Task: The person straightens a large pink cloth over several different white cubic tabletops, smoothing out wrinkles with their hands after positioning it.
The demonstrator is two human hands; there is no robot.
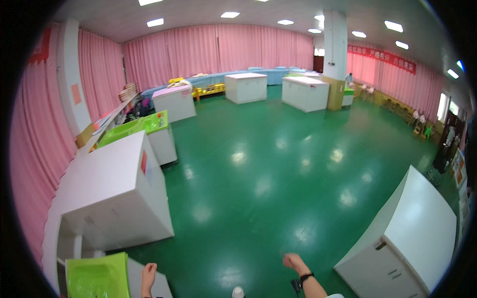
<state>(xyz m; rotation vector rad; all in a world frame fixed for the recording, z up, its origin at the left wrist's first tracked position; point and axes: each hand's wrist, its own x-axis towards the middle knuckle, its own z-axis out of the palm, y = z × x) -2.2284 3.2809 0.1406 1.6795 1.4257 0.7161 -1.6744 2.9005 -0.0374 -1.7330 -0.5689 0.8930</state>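
Observation:
My left hand (148,274) is at the lower left with its fingers curled in, beside a white cabinet with a bright green basin top (97,275). Nothing shows in its grip. My right hand (294,262) hangs over the green floor, loosely closed, with no object visible in it. A black band (307,276) circles the right wrist, and a small dark item (296,285) hangs just beside it; its kind is unclear. Between the hands, the tip of a white shoe (238,292) shows at the lower edge.
A large white cabinet (107,171) stands at left, with another green-topped unit (134,127) beyond it. At right is a white cabinet (420,218). Farther off are white cabinets (246,88), a pillar (335,54) and pink curtains (194,47). Glossy green floor (258,198) stretches ahead.

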